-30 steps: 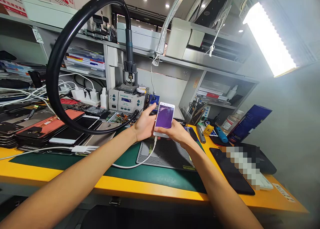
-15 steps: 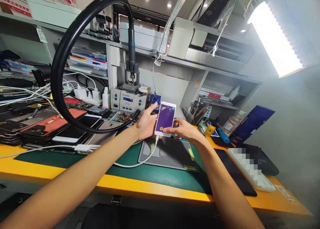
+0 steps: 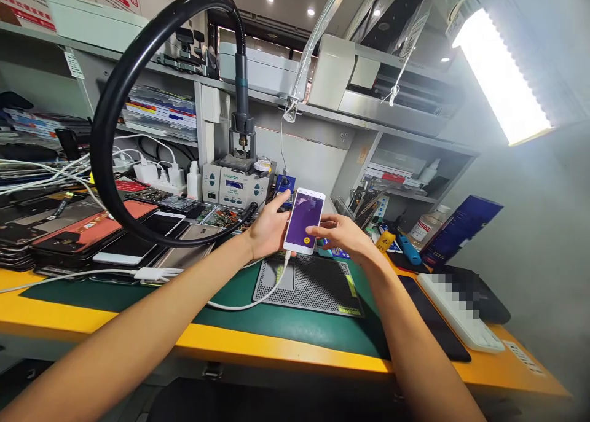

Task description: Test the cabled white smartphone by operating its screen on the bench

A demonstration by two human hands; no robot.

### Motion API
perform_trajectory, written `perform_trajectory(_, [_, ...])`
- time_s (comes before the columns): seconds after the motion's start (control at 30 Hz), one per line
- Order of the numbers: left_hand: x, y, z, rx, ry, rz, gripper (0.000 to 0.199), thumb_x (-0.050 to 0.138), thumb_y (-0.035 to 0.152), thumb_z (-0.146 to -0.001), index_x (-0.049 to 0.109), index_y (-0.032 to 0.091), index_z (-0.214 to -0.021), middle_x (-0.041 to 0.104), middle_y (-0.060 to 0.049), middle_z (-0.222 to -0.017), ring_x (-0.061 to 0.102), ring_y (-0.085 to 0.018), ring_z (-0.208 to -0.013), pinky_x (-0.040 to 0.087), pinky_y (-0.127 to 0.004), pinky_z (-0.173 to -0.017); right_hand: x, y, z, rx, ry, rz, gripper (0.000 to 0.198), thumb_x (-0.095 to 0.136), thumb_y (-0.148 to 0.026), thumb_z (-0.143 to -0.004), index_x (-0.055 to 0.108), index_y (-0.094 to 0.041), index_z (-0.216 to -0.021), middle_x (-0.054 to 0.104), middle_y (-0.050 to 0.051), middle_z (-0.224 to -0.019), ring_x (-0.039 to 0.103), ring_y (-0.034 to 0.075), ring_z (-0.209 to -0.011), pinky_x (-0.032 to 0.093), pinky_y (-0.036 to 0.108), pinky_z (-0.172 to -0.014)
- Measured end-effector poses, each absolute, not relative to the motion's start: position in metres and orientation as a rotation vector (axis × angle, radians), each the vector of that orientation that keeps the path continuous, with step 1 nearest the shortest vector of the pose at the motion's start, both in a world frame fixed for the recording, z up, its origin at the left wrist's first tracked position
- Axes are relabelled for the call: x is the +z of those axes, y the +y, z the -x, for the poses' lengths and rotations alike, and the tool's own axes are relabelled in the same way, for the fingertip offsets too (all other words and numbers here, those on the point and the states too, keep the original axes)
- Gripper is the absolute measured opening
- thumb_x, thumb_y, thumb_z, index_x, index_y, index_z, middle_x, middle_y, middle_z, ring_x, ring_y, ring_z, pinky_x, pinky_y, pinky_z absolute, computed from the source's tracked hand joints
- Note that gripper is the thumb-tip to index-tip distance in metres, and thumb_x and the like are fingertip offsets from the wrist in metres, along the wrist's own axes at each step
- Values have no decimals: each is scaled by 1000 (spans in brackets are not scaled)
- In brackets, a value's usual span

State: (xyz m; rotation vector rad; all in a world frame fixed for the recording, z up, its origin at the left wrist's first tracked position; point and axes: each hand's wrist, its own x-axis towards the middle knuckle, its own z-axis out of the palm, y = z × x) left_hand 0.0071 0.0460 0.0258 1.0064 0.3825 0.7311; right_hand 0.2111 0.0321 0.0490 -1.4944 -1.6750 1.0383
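A white smartphone [image 3: 304,216] with a purple screen and a small yellow round icon is held upright, tilted back, above the mat. My left hand [image 3: 270,228] is closed around its left side and back, thumb along the edge. My right hand [image 3: 343,234] is at the phone's right side, fingers apart, one digit reaching over the lower screen; whether it presses the glass I cannot tell. A white cable [image 3: 276,281] is plugged into the phone's bottom end. Below lies a grey perforated pad [image 3: 318,287] on the green mat [image 3: 295,330].
Stacked phones and phone parts [image 3: 92,225] cover the left side. A grey soldering-type station [image 3: 237,185] stands behind, with a thick black hose [image 3: 99,121] looping forward. At right are a black tablet-like slab [image 3: 431,317], a white keyboard [image 3: 488,339] and a clear bottle [image 3: 428,222].
My right hand's digit has shifted slightly up and right over the screen. The yellow icon now shows farther right. My left hand keeps its hold on the smartphone.
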Motion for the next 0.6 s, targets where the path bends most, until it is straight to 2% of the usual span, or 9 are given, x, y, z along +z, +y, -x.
perform_trajectory(0.13, [25,46,-7,720,372,-1006,78,33,77,-90,62,15,-127,71,-19,-103,69,-32,-80,52,-38,-53,50,36,-214,991,-1506,1425,56,83,-40,-75,63,-12,-119,73,15,-113,71,21,-92,55,22,-54])
perform_trajectory(0.4, [26,45,-7,709,344,-996,77,35,76,-91,62,14,-129,72,-19,-104,69,-32,-81,52,-38,-52,48,41,-218,940,-1425,1368,53,84,-47,-74,67,-13,-111,72,16,-115,72,21,-89,56,21,-50])
perform_trajectory(0.6, [26,45,-6,717,373,-985,78,35,77,-90,61,14,-129,71,-19,-103,69,-33,-80,52,-39,-51,52,38,-221,996,-1444,1388,58,85,-41,-74,62,-11,-118,71,18,-118,71,20,-88,57,23,-52])
